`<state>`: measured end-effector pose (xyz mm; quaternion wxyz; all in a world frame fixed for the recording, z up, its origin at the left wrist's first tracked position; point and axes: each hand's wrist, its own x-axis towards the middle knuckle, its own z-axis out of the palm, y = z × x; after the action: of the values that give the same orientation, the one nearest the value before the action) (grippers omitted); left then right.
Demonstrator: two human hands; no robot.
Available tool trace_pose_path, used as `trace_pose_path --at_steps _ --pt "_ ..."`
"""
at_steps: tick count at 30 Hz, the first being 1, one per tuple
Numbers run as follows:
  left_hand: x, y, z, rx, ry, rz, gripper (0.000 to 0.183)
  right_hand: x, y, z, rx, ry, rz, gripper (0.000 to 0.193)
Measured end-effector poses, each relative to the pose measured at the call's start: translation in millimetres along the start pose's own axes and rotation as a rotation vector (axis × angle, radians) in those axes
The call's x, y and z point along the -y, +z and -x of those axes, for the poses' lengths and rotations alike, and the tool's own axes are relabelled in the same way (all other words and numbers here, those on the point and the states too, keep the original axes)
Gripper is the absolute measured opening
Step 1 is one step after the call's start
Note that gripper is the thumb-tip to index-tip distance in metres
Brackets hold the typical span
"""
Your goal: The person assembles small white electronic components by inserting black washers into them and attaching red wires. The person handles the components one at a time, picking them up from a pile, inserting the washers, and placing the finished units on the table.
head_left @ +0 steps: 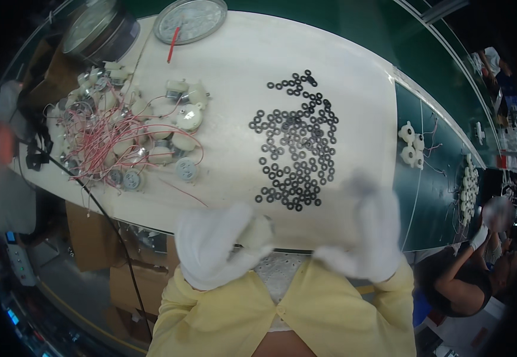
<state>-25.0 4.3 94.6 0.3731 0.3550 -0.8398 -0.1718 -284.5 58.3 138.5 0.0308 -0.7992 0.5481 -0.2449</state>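
My left hand (208, 247), in a white glove, is at the table's near edge. Its fingers are closed round a pale, rounded plastic motor housing (257, 233), partly hidden by the glove and slightly blurred. To the right, my right hand (368, 238), also gloved in white, is smeared by motion. A dark smear shows at its fingertips; whether it holds anything is not visible. Beyond my hands, many small black rings (297, 178) lie spread over the white tabletop (228, 160). At the left sits a heap of white plastic motor units (130, 178) with tangled red wires (110, 140).
A round metal lid (190, 21) with a red stick (173, 44) lies at the back, beside a round tin (101, 33). More white units (412, 146) rest on the green surface (410, 208) at right. A black cable (115, 229) hangs left; a co-worker (466, 282) sits lower right.
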Motion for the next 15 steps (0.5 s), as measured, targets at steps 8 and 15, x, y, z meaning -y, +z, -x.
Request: trace_pose_path --at_steps 8,15 --pt "-16.1 14.5 -16.3 -0.218 0.261 0.292 0.057 31.8 15.6 -35.2 -0.207 -0.323 -0.142 0.023" --pt "-36.8 14.6 -19.5 0.091 0.090 0.061 0.059 21.3 -11.6 -21.0 0.253 0.396 -1.130 0.023"
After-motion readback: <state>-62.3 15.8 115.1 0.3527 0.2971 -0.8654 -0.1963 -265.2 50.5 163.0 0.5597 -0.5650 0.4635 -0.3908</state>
